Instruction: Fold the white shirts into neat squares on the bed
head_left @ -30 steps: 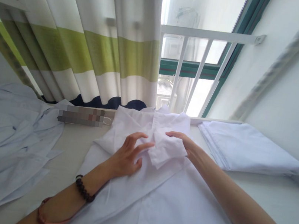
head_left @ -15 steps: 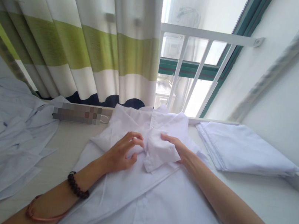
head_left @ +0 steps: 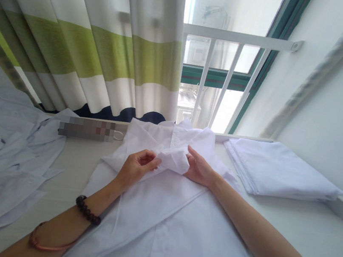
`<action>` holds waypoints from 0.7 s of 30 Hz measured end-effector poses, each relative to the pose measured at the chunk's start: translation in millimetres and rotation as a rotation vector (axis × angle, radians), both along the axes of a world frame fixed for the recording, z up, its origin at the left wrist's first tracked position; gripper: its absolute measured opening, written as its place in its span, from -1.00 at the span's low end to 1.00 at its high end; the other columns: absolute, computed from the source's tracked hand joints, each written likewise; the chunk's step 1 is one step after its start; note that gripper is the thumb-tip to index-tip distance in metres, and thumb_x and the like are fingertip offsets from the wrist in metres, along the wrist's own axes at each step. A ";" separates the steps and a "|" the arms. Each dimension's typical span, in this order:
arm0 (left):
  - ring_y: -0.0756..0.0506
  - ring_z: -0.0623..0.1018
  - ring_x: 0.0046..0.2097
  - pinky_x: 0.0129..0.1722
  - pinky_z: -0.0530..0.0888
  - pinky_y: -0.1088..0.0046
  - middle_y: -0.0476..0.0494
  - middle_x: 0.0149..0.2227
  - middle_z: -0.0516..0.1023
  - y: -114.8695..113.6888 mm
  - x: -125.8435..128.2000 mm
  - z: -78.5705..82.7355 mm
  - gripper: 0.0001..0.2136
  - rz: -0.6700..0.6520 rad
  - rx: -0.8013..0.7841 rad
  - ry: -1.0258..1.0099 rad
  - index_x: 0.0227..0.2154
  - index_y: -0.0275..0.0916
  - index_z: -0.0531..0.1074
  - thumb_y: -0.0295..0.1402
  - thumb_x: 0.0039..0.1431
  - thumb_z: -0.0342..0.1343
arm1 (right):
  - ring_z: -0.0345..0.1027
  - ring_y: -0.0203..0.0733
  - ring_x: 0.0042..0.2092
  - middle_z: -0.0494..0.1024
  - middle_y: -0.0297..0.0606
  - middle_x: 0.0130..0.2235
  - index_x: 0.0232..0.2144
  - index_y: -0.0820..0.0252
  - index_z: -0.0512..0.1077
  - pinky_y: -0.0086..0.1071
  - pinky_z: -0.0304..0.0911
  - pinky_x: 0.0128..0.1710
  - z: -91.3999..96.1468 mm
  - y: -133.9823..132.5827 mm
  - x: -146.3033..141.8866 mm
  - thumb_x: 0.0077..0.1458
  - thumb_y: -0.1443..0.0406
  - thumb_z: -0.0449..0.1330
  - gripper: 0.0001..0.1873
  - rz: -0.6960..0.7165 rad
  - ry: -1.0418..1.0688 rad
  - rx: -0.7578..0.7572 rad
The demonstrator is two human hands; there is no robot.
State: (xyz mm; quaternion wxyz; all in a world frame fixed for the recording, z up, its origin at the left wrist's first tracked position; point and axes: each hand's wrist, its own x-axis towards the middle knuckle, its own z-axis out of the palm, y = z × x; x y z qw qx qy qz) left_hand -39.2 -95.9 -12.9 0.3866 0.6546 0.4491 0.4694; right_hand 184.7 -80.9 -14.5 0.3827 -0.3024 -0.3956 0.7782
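A white shirt (head_left: pixel 175 232) lies spread on the white table, its collar end toward the window. My left hand (head_left: pixel 135 168) pinches a bunched fold of the shirt's cloth (head_left: pixel 171 158) near the collar. My right hand (head_left: pixel 199 169) grips the same fold from the other side, fingers curled into the fabric. The two hands sit close together with the fold raised between them. A dark bead bracelet and a reddish cord ring my left wrist.
A folded stack of white cloth (head_left: pixel 278 170) rests at the right by the wall. A heap of pale shirts (head_left: pixel 3 155) covers the table's left side. Striped curtain (head_left: pixel 100 45) and window bars (head_left: pixel 227 76) stand behind.
My left hand went from open fingers resting on the shirt to a pinch on the fold. My right hand shifted left and closed on the same fold, lifting it.
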 end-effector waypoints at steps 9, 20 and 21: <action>0.00 0.53 -0.50 -0.44 0.51 0.51 0.00 -0.50 0.54 4.3 -0.3 0.2 -0.68 0.060 -0.214 -0.250 -0.43 -0.30 0.45 -0.20 -0.18 0.38 | 0.03 -0.42 -0.64 0.21 -0.51 -0.62 -0.52 0.14 0.24 -0.51 -0.05 -0.68 12.8 -11.2 -17.8 0.02 -0.01 0.17 -0.62 -0.202 -0.220 0.471; -0.04 0.55 -0.34 -0.34 0.58 0.48 -0.03 -0.36 0.59 2.3 -1.3 -1.3 -0.75 -0.083 -0.200 -0.164 -0.39 -0.26 0.57 -0.22 -0.12 0.35 | 0.27 -0.35 -0.44 0.35 -0.35 -0.23 -0.13 0.02 0.20 -0.51 0.17 -0.65 -14.0 -22.3 -39.4 0.01 0.13 0.23 -0.61 -0.404 -0.450 0.657; -0.04 0.55 -0.34 -0.34 0.58 0.48 -0.03 -0.35 0.59 2.8 -1.6 -2.0 -0.76 -0.090 -0.200 -0.159 -0.39 -0.25 0.58 -0.22 -0.11 0.34 | 0.26 -0.35 -0.44 0.35 -0.37 -0.28 -0.18 0.04 0.23 -0.50 0.20 -0.60 -13.0 -23.1 -39.6 0.02 0.15 0.22 -0.66 -0.401 -0.476 0.688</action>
